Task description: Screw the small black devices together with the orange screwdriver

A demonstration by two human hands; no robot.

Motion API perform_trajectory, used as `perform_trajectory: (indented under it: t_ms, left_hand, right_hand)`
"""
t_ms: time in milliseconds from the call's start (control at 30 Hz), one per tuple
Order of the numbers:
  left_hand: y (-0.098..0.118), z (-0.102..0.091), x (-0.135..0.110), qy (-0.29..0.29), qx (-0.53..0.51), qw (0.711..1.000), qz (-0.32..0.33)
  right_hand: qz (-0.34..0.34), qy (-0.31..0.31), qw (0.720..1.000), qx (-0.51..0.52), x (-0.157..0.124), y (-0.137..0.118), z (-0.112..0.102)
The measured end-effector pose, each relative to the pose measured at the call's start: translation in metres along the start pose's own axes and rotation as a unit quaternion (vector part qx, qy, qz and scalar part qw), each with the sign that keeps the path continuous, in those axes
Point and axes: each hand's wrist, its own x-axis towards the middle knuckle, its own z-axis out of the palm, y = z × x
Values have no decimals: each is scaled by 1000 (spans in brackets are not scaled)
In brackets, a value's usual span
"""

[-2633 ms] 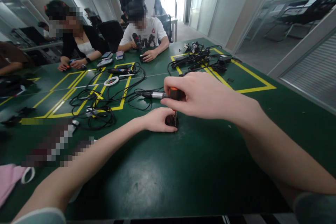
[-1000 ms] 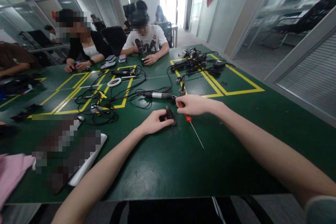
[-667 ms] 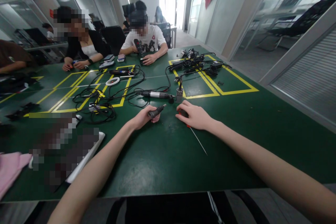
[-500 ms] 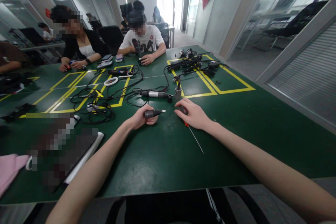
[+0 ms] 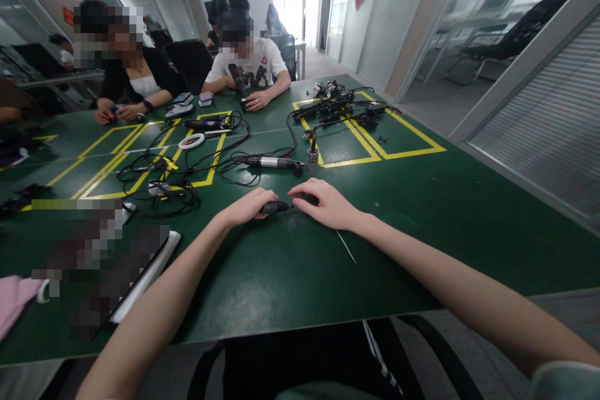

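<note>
My left hand [image 5: 250,206] is closed around a black tapered tool piece [image 5: 276,207], held low over the green table with its narrow end pointing right. My right hand [image 5: 323,205] curves over that narrow end, thumb and fingers bent inward. Something dark shows beneath its fingers, but I cannot make out what it is. From under the right wrist sticks out the thin metal shaft of a screwdriver [image 5: 347,247]; its handle is hidden. Beyond my hands lie a black and silver corded tool [image 5: 272,162] and an upright ribbed metal cylinder [image 5: 312,160].
Tangled black cables [image 5: 162,190] lie to the left, and a heap of black cords and parts [image 5: 332,103] at the back right. A white tape ring [image 5: 191,140] sits among the cables. Dark flat items [image 5: 131,278] lie front left. Two people sit across the table [image 5: 469,225].
My right hand has moved left, up to the narrow end of the tool piece. The screwdriver's red handle, visible before, is now covered. The view has shifted slightly.
</note>
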Motion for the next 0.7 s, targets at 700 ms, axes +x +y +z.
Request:
perform_trajectory:
  t_ms: [700]
  left_hand:
    - [14, 17, 4, 6, -14, 1000, -12]
  right_hand:
    - [-15, -37, 997, 71, 0, -3, 10]
